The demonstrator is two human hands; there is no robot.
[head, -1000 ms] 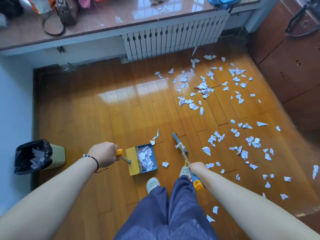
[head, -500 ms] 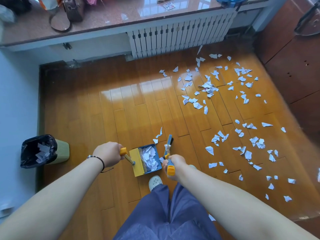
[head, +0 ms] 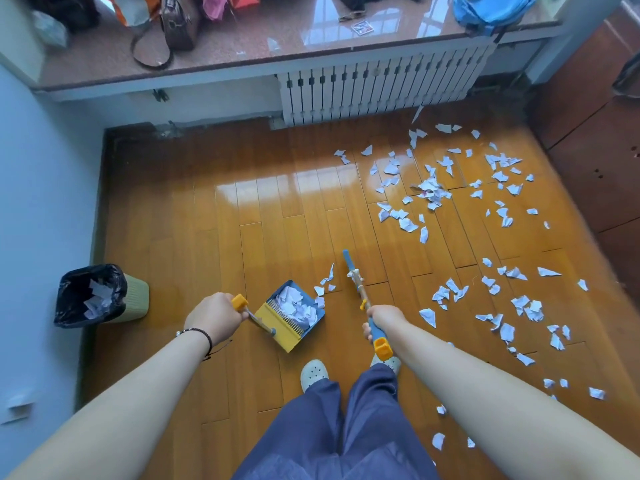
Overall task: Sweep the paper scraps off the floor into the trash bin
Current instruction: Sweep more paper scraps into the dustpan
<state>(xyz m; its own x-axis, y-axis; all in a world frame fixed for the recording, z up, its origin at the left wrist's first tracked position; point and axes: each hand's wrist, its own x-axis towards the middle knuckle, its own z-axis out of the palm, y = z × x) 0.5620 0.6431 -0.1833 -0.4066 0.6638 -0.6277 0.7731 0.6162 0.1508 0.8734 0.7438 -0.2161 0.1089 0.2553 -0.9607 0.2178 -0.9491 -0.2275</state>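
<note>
Two tools frame the working zone. The left hand (head: 215, 319) curls its fingers round the handle of the dustpan (head: 290, 318), whose blue tray already carries a heap of scraps and rests on the wooden floor (head: 214, 244). The right hand (head: 383, 318) grips the broom (head: 362, 299) partway down its shaft, fingers wrapped round it. The shaft's long axis runs away from the person and slightly leftward, ending at the blue head (head: 348, 259).

A few paper scraps (head: 323, 289) lie between the broom and the pan's right-hand edge, just beside the tray; these are nearest to both tools. The main scatter (head: 485, 299) lies to the right of the broom and stretches toward the radiator (head: 381, 88), so the right hand is the nearer one, and a leftward stroke would carry pieces toward the pan.

The trash bin (head: 100, 296), lined in black and already holding some paper, stands to the left of the dustpan against the wall (head: 41, 188), well apart from it and on the left hand's side. Bare floor lies between pan and bin, giving open room for the carry. The cabinet (head: 588, 133) bounds the scatter on the right.
</note>
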